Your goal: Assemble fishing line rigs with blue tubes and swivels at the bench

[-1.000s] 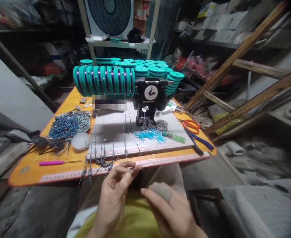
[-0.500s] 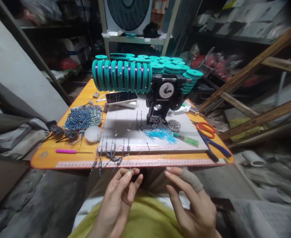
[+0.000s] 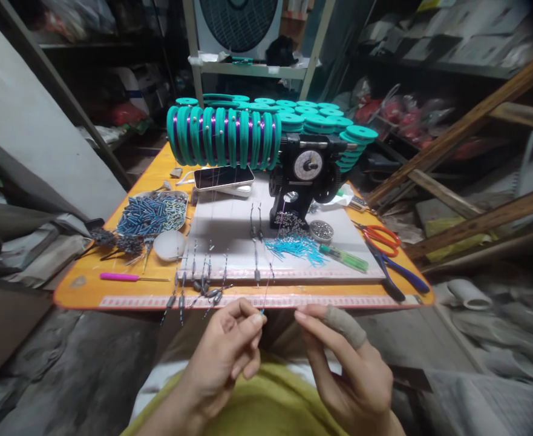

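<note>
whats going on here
A person's left hand pinches a tiny bluish piece by the near edge of the orange table. The right hand, a grey wrap on one finger, is open beside it, holding nothing visible. Beyond, a row of round teal spools with purple thread juts from a black machine; thin blue pieces lie on a white board.

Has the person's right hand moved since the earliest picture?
Yes. Judged against the front edge of the orange table, the right hand has moved up the view: its fingertips now appear much nearer that edge.
</note>
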Tool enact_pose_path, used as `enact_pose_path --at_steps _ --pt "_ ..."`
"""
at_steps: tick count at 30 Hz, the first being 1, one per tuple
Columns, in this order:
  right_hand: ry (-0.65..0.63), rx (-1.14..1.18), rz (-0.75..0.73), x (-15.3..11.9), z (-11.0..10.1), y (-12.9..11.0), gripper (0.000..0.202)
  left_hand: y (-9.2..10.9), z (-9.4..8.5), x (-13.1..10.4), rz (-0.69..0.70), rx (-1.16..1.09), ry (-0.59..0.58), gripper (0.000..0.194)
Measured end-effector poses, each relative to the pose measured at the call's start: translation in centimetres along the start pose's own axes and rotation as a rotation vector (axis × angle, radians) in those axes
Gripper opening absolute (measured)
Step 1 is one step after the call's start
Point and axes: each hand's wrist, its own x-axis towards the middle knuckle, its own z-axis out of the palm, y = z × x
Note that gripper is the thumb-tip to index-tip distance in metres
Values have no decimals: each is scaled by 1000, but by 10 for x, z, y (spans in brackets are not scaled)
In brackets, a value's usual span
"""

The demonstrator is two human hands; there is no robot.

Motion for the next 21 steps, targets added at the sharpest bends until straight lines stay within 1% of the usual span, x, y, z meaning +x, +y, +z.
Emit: enact_pose_path --at_steps 2,4,5,7,9,11,13,14,16,18,19,21 --pt "-42 29 -20 11 6 -1 41 -2 -2 -1 209 253 83 26" --pt "-101 47 -51 21 14 -2 42 -2 -4 -3 393 470 177 20" --pt "-128 46 -75 26 17 -1 40 -1 -5 -5 462 553 210 17" --pt "-154 31 -140 33 23 2 36 3 -8 -7 551 683 227 12" --pt "-138 11 -217 39 25 6 33 8 -10 -9 581 775 228 11" --pt "-89 -30 -298 46 25 9 32 14 -12 -10 580 820 247 12" --pt "-62 -30 -331 54 25 9 28 20 -14 -11 567 844 243 11" --pt "-75 12 -331 58 25 8 25 23 -15 -11 565 862 232 10" --pt "-167 163 -301 67 28 6 21 27 -16 -11 574 922 199 9" --pt "-316 304 -241 75 32 2 20 31 -18 -11 606 984 173 9" --pt "-380 334 -207 78 33 1 19 32 -19 -10 633 1008 162 9" --pt "-454 315 -146 82 35 -2 18 34 -20 -9 714 1060 137 7"
